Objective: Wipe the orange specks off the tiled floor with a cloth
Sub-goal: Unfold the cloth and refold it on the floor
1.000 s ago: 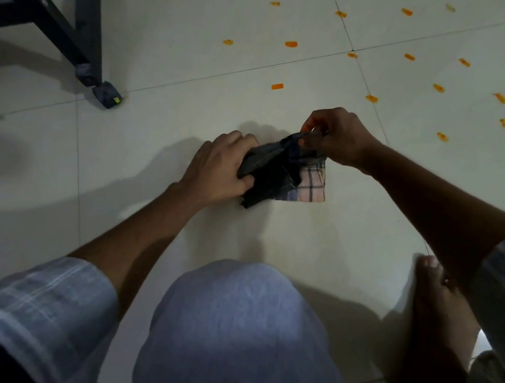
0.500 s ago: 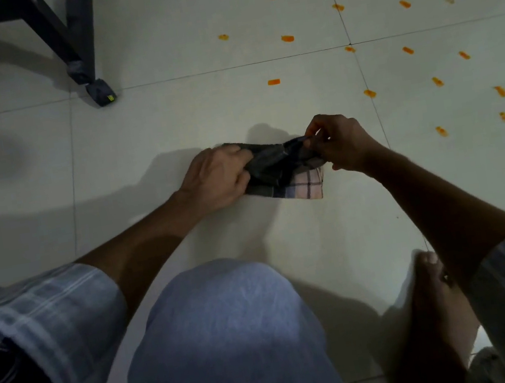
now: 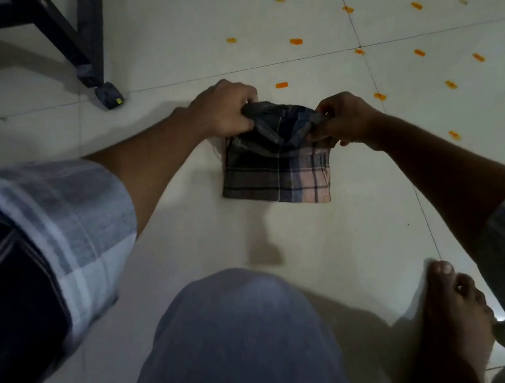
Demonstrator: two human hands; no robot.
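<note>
One cloth (image 3: 277,168), two hands and about seventeen orange specks (image 3: 296,41) were visible on the floor (image 3: 318,247). The specks were small, flat, oval or short bar shapes, scattered over the far and right part of the floor. One of them (image 3: 281,85) lay just beyond the cloth, between the two hands, and did not touch it.

The left hand (image 3: 225,108) was closed in a fist around the far left corner of the cloth, with the fabric bunched inside it. The right hand (image 3: 343,118) pinched the far right corner between thumb and fingertips, a narrow grip, and the other fingers were curled. The far edge of the cloth was gathered and wrinkled between both hands. The near part hung down flat, roughly square, and its near edge seemed to meet the floor.

The cloth was a woven check fabric, dark grey on the left and pinkish on the right, with thin dark lines. The floor was made of large pale glossy tiles with thin dark joints. One dark metal furniture leg (image 3: 91,44) with a small foot stood far left. One knee (image 3: 234,341) in bluish fabric was near the bottom, and one bare foot (image 3: 451,302) was near right. Both sleeves (image 3: 63,226) were of striped check material.
</note>
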